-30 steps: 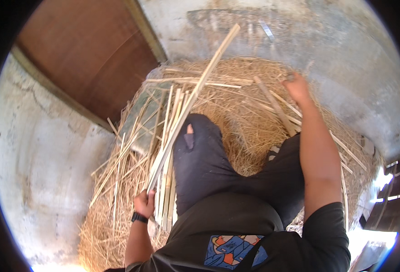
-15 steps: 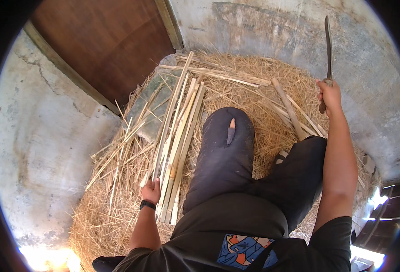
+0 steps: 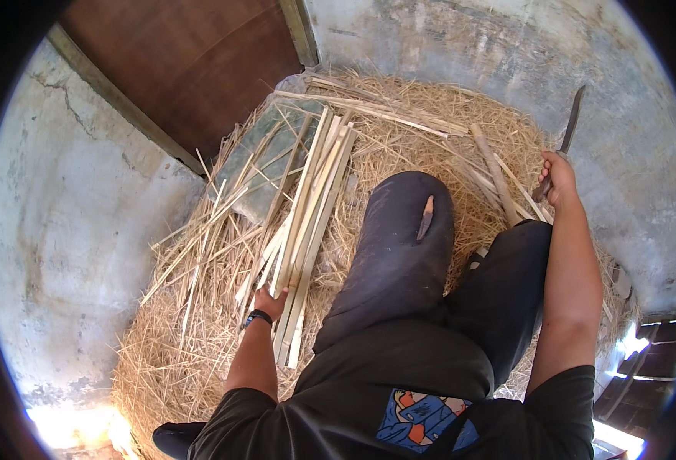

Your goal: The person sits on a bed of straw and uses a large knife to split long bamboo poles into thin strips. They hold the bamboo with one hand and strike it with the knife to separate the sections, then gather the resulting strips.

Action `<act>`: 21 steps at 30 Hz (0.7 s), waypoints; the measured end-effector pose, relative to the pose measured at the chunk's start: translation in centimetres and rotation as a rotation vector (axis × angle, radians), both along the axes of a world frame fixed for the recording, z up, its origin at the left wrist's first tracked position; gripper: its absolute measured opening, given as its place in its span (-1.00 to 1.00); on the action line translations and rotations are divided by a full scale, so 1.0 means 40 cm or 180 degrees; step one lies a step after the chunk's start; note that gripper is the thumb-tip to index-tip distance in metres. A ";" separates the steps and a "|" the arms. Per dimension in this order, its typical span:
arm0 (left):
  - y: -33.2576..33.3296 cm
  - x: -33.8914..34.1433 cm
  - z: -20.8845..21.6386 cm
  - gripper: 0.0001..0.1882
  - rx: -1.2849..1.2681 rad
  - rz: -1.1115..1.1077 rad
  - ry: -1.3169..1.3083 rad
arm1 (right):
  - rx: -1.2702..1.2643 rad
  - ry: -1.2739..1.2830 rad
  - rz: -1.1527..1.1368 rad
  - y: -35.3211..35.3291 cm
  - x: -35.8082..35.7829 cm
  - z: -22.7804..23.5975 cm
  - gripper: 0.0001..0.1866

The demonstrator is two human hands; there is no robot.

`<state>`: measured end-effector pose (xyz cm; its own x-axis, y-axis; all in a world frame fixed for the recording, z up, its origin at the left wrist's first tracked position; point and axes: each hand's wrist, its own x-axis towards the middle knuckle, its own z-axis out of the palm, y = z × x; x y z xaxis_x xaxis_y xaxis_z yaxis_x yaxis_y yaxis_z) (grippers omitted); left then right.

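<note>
A person sits on a straw heap (image 3: 200, 337). The right hand (image 3: 556, 178), arm stretched forward, grips a long knife (image 3: 566, 138), now lower than before. The left hand (image 3: 270, 300) clasps split bamboo strips (image 3: 311, 207) lying beside the raised knee.

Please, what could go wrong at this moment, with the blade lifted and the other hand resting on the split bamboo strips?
1. The right hand holds a long knife raised close beside the bent leg; a loose swing might cut it.
2. The left hand grips bare bamboo strips; their split edges may give splinters.
3. Loose shavings cover the ground, so footing and small offcuts are hard to judge.
</note>
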<state>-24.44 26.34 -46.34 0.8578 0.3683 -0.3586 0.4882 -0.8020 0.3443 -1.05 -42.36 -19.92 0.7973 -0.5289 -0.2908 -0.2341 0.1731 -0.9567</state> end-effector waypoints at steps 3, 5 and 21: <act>-0.030 -0.016 -0.005 -0.02 -0.0178 0.0065 0.0164 | 0.0146 -0.0036 -0.0091 0.001 0.013 -0.014 -0.81; -0.046 -0.024 -0.008 -0.05 -0.0223 0.0072 0.0395 | 0.0172 -0.0049 -0.0148 0.001 0.021 -0.020 -0.81; 0.017 0.090 -0.137 -0.07 -0.0239 0.0286 0.0223 | 0.0097 -0.0134 -0.0044 -0.069 0.051 -0.011 -0.78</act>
<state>-20.85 27.00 -51.81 0.7945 0.4123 -0.4459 0.5818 -0.7271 0.3644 0.98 -45.11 -20.35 0.8019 -0.5314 -0.2731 -0.1910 0.2052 -0.9599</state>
